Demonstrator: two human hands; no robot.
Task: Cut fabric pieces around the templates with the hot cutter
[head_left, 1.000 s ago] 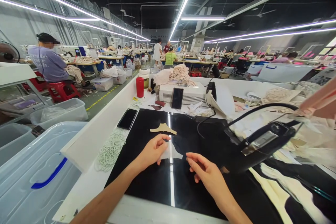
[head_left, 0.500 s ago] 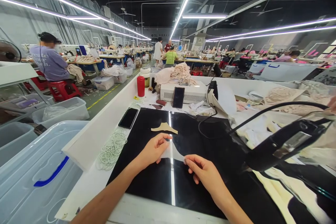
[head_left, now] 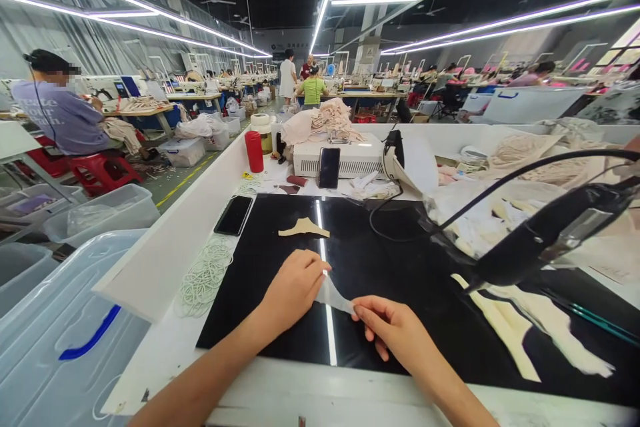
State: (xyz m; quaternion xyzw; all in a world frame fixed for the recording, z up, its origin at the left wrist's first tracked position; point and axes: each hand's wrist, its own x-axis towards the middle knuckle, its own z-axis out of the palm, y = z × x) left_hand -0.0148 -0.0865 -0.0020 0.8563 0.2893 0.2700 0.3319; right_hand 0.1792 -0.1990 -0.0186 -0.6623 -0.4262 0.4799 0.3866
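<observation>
A thin whitish translucent piece [head_left: 336, 295] stretches between my two hands, just over the glossy black board [head_left: 260, 240]. My left hand [head_left: 296, 285] covers its left part, fingers bent and pressed together on it. At its right tip, my right hand [head_left: 387, 321] pinches the narrow end between thumb and forefinger. Beyond my hands a cream cut piece [head_left: 304, 227] with a raised middle lies flat on the board. More cream pieces [head_left: 505, 327] rest on the board's right side, below a black device [head_left: 555, 233] with a thick cable.
On the left are a phone [head_left: 233, 215], pale green elastic loops [head_left: 206, 279] and a lidded clear bin [head_left: 65, 320]. Behind the board stand a red container [head_left: 254, 151], an upright phone [head_left: 329, 168] and a white box [head_left: 305, 157] topped with fabric. People sit and stand farther off.
The view has shifted, so most things sit farther left. My left hand has turned over more of the whitish piece, its back now facing up. My right hand keeps its pinch.
</observation>
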